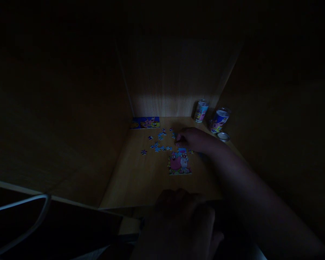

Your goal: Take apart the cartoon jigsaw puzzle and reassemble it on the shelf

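The scene is very dark. A partly joined cartoon jigsaw [179, 163] lies on a wooden desk [135, 177]. Several loose blue pieces [160, 142] are scattered behind it. My right hand [193, 140] reaches over the desk, fingers curled at the top edge of the joined part, touching the loose pieces there; whether it pinches one I cannot tell. My left hand [178, 220] rests near the desk's front edge, fingers curled, with nothing visible in it.
A picture card [146, 122] lies at the back left against the wall. Two cartoon tins [201, 110] [219, 120] stand at the back right, a round lid [223, 136] beside them. Wooden walls enclose the desk. A dark object with a light cord [29, 209] sits lower left.
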